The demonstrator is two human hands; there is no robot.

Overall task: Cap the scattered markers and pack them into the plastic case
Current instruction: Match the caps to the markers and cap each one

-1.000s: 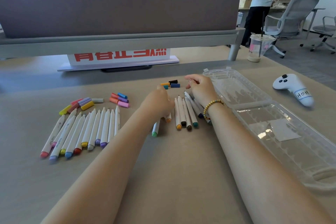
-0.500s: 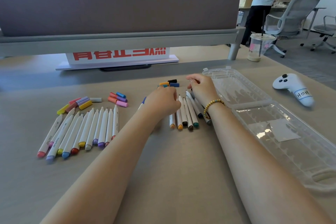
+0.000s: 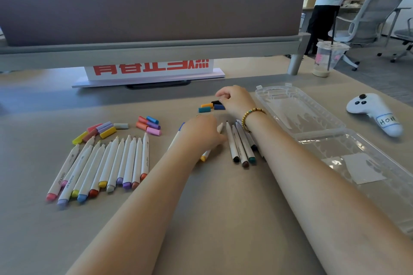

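Several uncapped white markers (image 3: 107, 163) lie in a row at the left, with loose coloured caps (image 3: 100, 130) and more caps (image 3: 149, 125) beyond them. Three more markers (image 3: 240, 147) lie in the middle by my right wrist. My left hand (image 3: 201, 131) grips a white marker (image 3: 175, 139) whose blue tip points away, and covers a yellow-ended marker (image 3: 204, 156). My right hand (image 3: 237, 100) hovers with curled fingers over orange, black, blue and teal caps (image 3: 210, 106); whether it pinches one is hidden. The clear plastic case (image 3: 368, 185) lies open and bare at the right.
A white game controller (image 3: 375, 114) lies beyond the case. A plastic drink cup (image 3: 328, 58) with a straw stands at the far right. A white sign with red characters (image 3: 147, 69) sits under the desk partition. A person and office chairs are in the back right.
My left hand took up a marker from the middle group and turned it so its blue tip points away. My right hand stayed over the small caps.
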